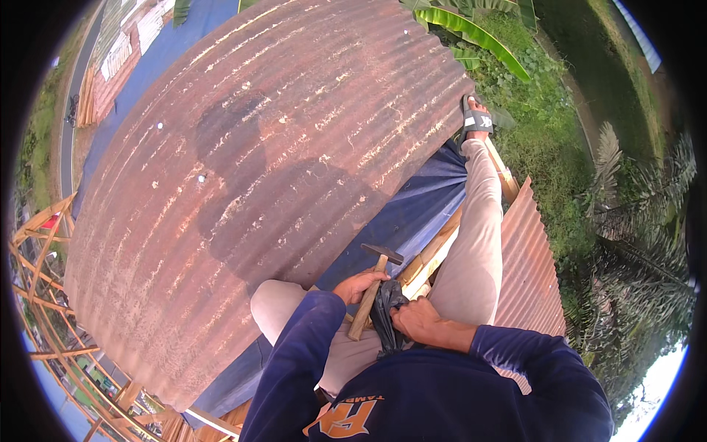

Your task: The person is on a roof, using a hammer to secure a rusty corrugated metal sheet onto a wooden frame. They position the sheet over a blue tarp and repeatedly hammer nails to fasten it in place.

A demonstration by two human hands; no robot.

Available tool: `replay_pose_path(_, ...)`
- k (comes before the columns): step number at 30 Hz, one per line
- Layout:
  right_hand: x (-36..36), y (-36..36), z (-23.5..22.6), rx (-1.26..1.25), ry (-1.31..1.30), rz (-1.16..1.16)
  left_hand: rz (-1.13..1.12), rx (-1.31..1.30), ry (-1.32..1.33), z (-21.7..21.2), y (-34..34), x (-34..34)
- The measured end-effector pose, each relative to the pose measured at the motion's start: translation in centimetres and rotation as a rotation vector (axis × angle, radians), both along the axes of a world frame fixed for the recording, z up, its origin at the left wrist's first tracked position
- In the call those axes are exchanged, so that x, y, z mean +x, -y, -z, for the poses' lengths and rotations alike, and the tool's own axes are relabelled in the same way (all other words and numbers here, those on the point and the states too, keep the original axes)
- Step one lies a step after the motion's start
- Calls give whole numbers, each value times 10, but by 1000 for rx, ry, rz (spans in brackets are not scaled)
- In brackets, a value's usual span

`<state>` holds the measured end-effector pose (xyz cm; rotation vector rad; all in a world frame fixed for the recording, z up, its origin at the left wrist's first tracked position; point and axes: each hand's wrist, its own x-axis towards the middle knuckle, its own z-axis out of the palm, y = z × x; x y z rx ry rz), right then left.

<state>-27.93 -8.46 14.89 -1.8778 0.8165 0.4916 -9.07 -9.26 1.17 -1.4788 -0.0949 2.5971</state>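
My left hand is closed round the wooden handle of a hammer, whose dark metal head points up and away from me. Right beside the handle, a crumpled black plastic bag lies bunched over my lap. My right hand is closed on the bag's right side, its fingers curled into the plastic. What the bag contains is hidden. Both hands are close together between my thighs, above a wooden beam.
A rusty corrugated metal sheet slopes away ahead and left, over blue tarp. Another corrugated sheet lies to the right. My sandalled foot rests near the roof edge, with greenery far below. Wooden framing stands at far left.
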Motion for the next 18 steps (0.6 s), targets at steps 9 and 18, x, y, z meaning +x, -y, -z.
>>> replay_pose_path(9,-3,5,16,-62,-32,61,37,196,14,-1,-3,6)
replay_pose_path(18,-2,-7,21,0,-107,84,-10,276,35,16,-15,12)
